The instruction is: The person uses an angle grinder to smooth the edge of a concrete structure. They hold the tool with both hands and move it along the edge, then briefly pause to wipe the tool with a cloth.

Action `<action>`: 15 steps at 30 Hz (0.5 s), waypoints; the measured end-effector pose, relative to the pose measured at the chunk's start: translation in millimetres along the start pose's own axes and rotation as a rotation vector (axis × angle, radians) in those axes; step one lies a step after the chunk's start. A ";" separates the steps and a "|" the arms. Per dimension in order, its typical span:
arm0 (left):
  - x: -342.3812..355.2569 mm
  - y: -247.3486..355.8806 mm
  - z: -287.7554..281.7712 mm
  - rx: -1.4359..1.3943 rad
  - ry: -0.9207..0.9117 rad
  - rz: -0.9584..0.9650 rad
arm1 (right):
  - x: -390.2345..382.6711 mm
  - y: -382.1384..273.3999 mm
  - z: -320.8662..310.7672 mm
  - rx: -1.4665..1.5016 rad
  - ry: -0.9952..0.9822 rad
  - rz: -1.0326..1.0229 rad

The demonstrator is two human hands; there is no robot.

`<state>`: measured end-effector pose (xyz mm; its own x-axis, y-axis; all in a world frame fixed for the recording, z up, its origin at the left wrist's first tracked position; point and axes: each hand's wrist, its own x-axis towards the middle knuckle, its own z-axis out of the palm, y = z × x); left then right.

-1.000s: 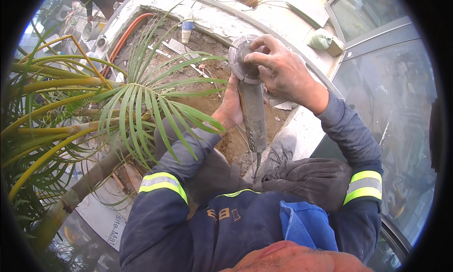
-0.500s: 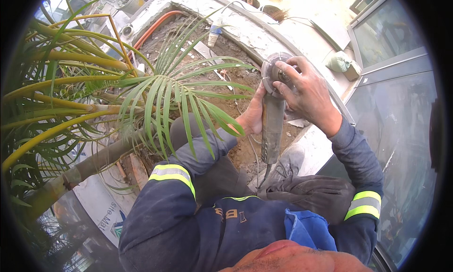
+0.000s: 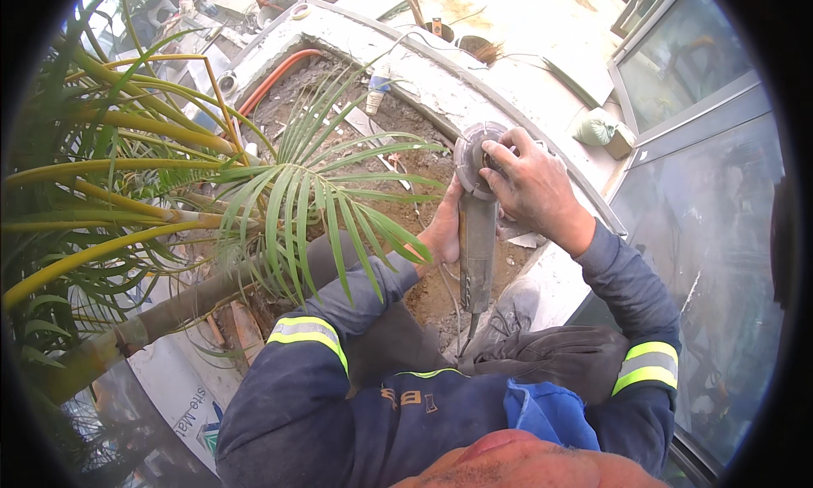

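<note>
Upright in front of me is a dusty grey angle grinder [image 3: 477, 251], its head and round disc [image 3: 464, 162] at the top and its cord at the bottom. My left hand [image 3: 442, 232] is closed on the left side of the tool near its head; part of that hand lies behind the grinder and palm leaf tips. My right hand [image 3: 539, 183] has its fingers curled over the disc's centre, thumb and forefinger bent at the middle of it. Whatever small part those fingertips grip is mostly hidden.
A palm frond [image 3: 313, 183] reaches in from the left, over my left forearm. Beyond is a dirt bed [image 3: 339, 119] with rubble, an orange pipe [image 3: 275, 80] and a blue-and-white connector [image 3: 378, 85], inside a white kerb [image 3: 432, 81]. Glass panels [image 3: 686, 259] stand right, near a pale green bag [image 3: 595, 127].
The grinder and both hands have shifted slightly left and down in the view. My right fingers still bend over the disc's centre.
</note>
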<state>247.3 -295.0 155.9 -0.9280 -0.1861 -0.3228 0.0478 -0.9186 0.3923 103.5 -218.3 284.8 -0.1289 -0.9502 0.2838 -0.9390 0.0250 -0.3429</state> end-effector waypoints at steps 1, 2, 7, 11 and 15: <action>0.1 1.5 0.6 0.003 -0.002 0.004 | 1.4 -1.9 -3.0 0.004 -0.009 0.008; 0.7 -0.3 -1.3 0.003 0.000 0.002 | -0.6 -3.3 -3.8 0.012 -0.021 0.021; -0.1 -0.3 -7.7 0.013 -0.048 -0.020 | -2.2 -4.3 -5.4 0.025 -0.034 0.031; -2.6 -2.1 -15.7 0.004 -0.060 0.011 | -0.6 -8.7 -3.8 0.020 -0.046 0.028; -0.2 -2.8 -17.4 -0.028 -0.070 0.000 | 2.5 -9.0 -10.5 0.018 -0.017 0.021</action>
<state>253.9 -298.5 139.9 -0.9515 -0.1625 -0.2611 0.0576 -0.9281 0.3677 108.3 -217.6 297.9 -0.1433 -0.9546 0.2613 -0.9301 0.0396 -0.3652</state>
